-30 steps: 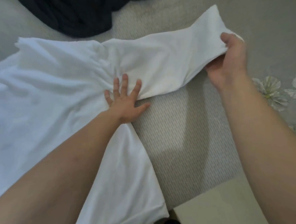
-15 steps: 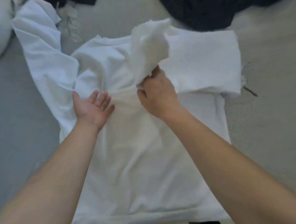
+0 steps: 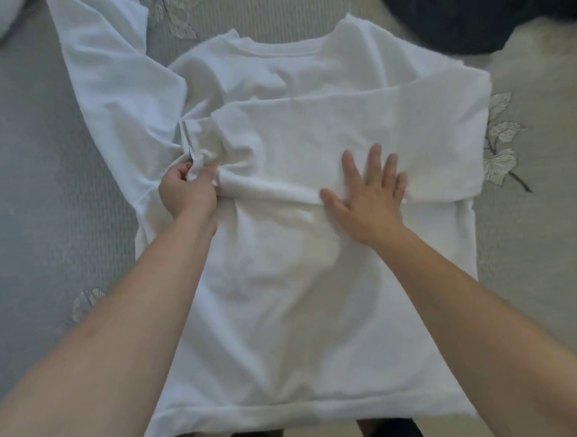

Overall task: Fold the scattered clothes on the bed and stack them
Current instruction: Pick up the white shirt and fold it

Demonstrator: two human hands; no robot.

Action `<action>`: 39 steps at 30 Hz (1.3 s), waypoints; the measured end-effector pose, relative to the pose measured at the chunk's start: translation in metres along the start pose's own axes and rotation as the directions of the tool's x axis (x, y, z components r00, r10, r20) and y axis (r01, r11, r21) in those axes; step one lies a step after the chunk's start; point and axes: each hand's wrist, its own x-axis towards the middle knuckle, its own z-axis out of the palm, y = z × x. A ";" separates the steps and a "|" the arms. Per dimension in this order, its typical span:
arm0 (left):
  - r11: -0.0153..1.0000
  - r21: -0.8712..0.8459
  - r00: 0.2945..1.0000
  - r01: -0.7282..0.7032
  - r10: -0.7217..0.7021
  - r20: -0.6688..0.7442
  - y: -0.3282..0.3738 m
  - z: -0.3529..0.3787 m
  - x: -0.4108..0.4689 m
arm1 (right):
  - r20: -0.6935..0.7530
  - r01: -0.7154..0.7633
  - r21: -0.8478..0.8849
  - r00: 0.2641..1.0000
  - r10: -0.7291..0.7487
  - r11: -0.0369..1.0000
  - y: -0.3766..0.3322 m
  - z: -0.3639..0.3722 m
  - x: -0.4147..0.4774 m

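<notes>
Left hand [image 3: 187, 190] pinches shirt [image 3: 285, 302] — right hand [image 3: 367, 194] flat.

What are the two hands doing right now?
Left hand: closed, pinching the shirt.
Right hand: open, pressing flat on the folded sleeve.

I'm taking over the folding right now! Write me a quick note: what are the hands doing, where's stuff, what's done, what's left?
Left hand pinches bunched fabric at the end of the folded sleeve. Right hand presses flat on that sleeve.
The white shirt lies spread on the bed, collar away from you; a dark garment is heaped far right.
Done: one sleeve folded across the chest.
Left: fold the other sleeve, finish the shirt, fold the dark garment, stack.
</notes>
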 end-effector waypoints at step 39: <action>0.764 -0.574 0.949 0.293 -0.159 0.272 -0.006 -0.202 0.169 | 0.055 0.430 -0.092 0.903 -0.427 0.898 -0.341 0.005 0.059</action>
